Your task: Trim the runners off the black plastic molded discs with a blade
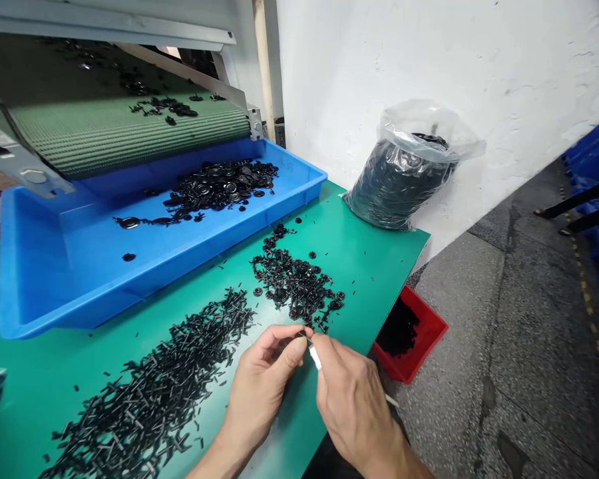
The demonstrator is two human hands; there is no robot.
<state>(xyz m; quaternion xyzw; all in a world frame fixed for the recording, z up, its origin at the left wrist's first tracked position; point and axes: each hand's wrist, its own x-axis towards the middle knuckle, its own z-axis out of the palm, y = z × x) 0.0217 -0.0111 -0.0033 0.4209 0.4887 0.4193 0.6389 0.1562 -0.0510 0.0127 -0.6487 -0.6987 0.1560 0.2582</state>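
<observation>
Head view, looking down over my two hands at the near edge of the green surface. My left hand and right hand meet just below the smaller pile. Left fingers are pinched nearly closed on a small black part, mostly hidden between thumb and forefinger. Right fingers are closed around a thin white tool, its tip touching that part; the tool's other end pokes out past the heel of the hand.

Counts: two loose piles on the surface, one blue tray, one clear bag, one red bin. Pieces within the piles are too many and too tangled to count.

Pile of black round parts lies just beyond my fingertips, near but not touching. Long pile of black stick-like offcuts runs off to the left of my left hand, near the wrist.

Blue tray sits at the back left of the surface under the end of a green ribbed conveyor belt; a heap of black round parts lies in its far half, a few strays nearer. More parts scattered on the belt.

Clear bag, full of black parts, stands at the far right corner against the white wall. Red bin sits on the floor below the surface edge, dark contents inside.

No writing or labels readable anywhere.
</observation>
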